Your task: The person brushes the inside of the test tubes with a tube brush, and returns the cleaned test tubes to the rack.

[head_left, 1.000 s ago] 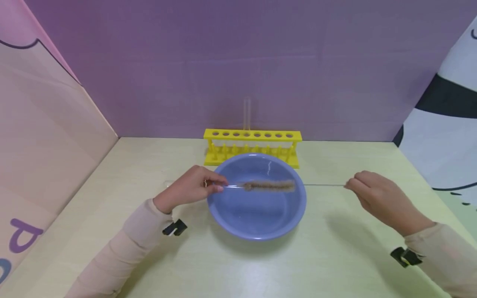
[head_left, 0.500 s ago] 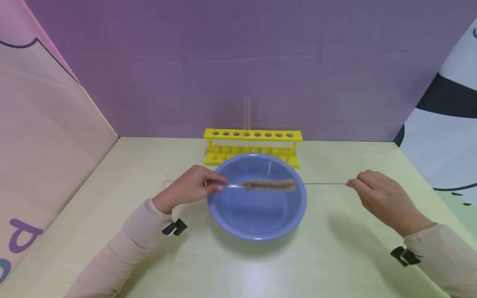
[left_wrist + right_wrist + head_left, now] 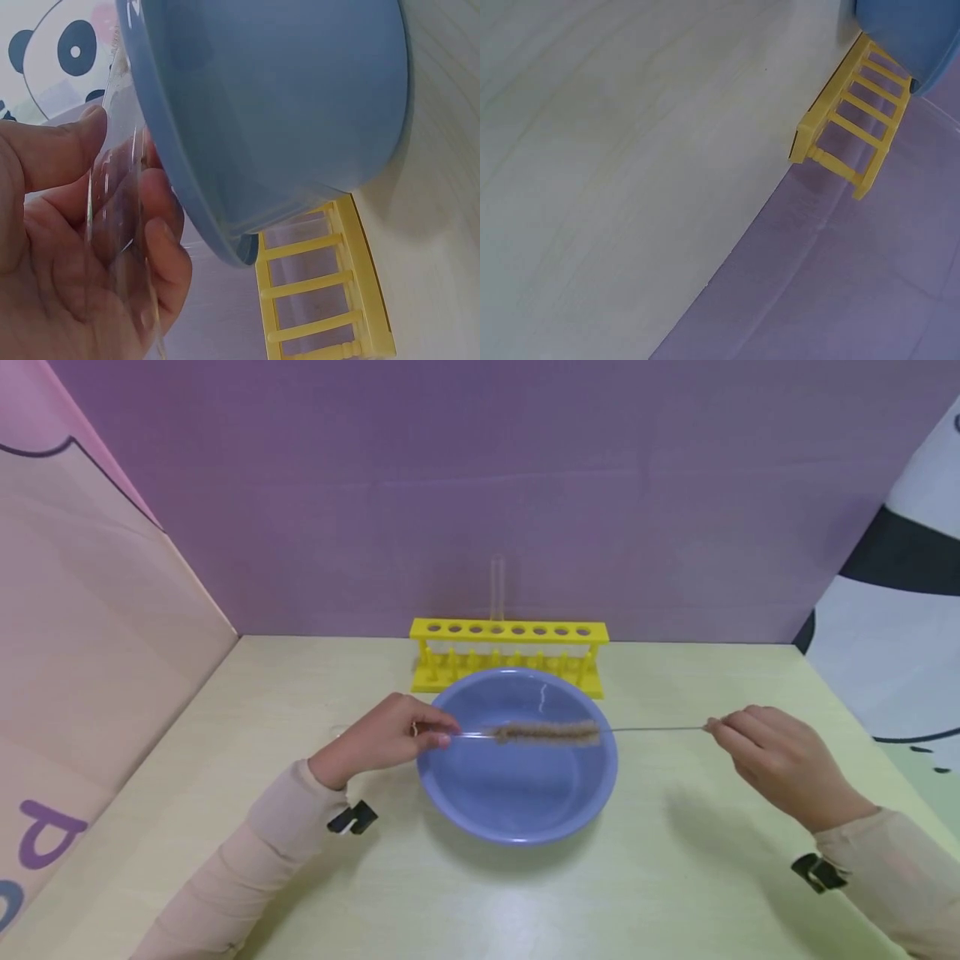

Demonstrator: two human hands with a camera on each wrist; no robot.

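Observation:
My left hand (image 3: 386,735) holds a clear glass test tube (image 3: 474,736) level over the left rim of a blue basin (image 3: 517,810). In the left wrist view the tube (image 3: 116,180) lies along the palm, between thumb and fingers. A test tube brush (image 3: 551,733) with brown bristles lies in line with the tube, its left end at the tube's mouth and most of the bristles outside, above the basin. Off to the right, my right hand (image 3: 783,764) pinches the end of the brush's thin wire handle (image 3: 660,728). The right wrist view shows neither that hand nor the brush.
Behind the basin stands a yellow test tube rack (image 3: 510,631), with one clear tube (image 3: 497,589) upright in it. A purple wall (image 3: 480,485) closes off the back of the pale table (image 3: 300,677). Printed panels flank both sides.
My right hand has shifted slightly to the right, drawing the brush a little that way. The left hand and the test tube have stayed in place.

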